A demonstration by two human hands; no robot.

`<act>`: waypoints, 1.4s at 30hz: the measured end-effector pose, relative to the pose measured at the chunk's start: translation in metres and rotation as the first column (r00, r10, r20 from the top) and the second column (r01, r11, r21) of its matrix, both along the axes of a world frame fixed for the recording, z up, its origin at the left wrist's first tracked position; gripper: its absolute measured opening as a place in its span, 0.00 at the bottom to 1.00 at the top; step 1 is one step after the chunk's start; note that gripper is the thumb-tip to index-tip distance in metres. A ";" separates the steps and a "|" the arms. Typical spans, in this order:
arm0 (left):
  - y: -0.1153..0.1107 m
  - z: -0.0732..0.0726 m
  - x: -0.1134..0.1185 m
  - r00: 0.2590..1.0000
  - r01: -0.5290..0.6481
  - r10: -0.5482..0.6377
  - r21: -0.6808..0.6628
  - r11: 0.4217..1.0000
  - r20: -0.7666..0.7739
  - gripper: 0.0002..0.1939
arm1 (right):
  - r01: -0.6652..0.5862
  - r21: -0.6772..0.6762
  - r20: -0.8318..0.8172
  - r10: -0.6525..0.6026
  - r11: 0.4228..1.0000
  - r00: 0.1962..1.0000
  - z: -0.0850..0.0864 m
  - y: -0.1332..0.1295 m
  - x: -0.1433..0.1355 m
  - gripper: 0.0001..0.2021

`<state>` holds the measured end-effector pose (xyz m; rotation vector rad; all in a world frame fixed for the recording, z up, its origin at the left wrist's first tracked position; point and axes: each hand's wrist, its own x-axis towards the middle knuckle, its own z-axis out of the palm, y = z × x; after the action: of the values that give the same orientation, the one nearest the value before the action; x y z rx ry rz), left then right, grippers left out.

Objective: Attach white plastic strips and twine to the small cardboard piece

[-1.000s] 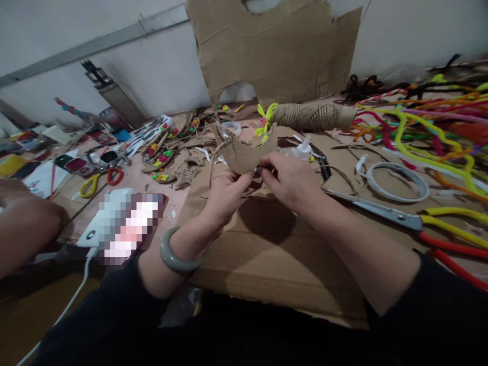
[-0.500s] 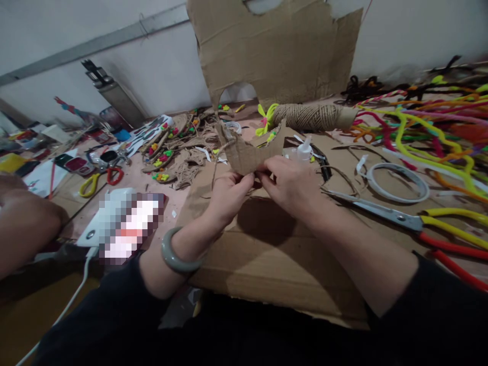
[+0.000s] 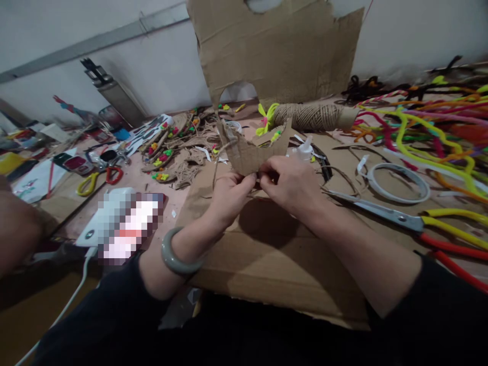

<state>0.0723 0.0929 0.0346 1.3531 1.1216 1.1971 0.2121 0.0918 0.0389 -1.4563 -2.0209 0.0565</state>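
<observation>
A small cardboard cutout (image 3: pixel 247 156) with a curved, notched top stands tilted between my hands. My left hand (image 3: pixel 231 195) pinches its lower edge from the left, thumb and finger pressed together. From the right, my right hand (image 3: pixel 292 183) pinches the same edge, its fingertips almost meeting the left thumb. Twine (image 3: pixel 216 165) runs along the cutout's left side. What else the fingertips may hold is hidden. Beneath lies a larger cardboard sheet (image 3: pixel 290 264). A squeeze bottle with a pointed nozzle (image 3: pixel 304 151) is just behind my right hand.
Scissors (image 3: pixel 400 218) and a white tape ring (image 3: pixel 398 183) lie at the right, near colourful pipe cleaners (image 3: pixel 430 122). A twine roll (image 3: pixel 310 117) rests before an upright cardboard panel (image 3: pixel 282 56). Leftward are a phone (image 3: pixel 131 229), a white power bank (image 3: pixel 102 218) and another person's arm (image 3: pixel 17 229).
The cutout has turned slightly, its right tip shifting rightward, while both hands keep their pinch nearly in place. The other person's arm at the left has drawn back leftward.
</observation>
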 end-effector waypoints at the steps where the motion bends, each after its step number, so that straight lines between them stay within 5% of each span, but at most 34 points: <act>1: 0.000 0.000 0.000 1.000 0.004 -0.004 0.000 1.000 0.018 0.08 | -0.004 0.001 -0.007 0.004 1.000 1.000 0.000 0.000 0.000 0.08; 10: 0.001 0.002 0.002 0.998 0.027 -0.026 -0.011 1.000 0.064 0.07 | -0.047 0.001 -0.075 0.047 0.999 0.996 -0.003 0.002 0.002 0.09; 20: -0.003 0.001 -0.001 0.995 -0.032 0.036 0.051 0.998 -0.094 0.09 | -0.012 0.037 -0.015 0.012 0.999 1.000 -0.001 0.000 0.000 0.08; 32: -0.002 0.003 0.001 0.997 -0.007 0.005 0.021 1.000 0.071 0.07 | 0.005 0.017 -0.133 -0.002 1.000 0.991 0.000 0.003 0.001 0.07; 42: -0.002 0.002 0.002 0.999 -0.051 0.052 -0.032 0.998 0.011 0.08 | -0.074 0.080 -0.118 0.084 0.994 0.990 -0.004 0.002 0.004 0.09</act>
<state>0.0740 0.0911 0.0367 1.2982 1.1690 1.2176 0.2159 0.0939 0.0352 -1.2948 -1.9605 0.0980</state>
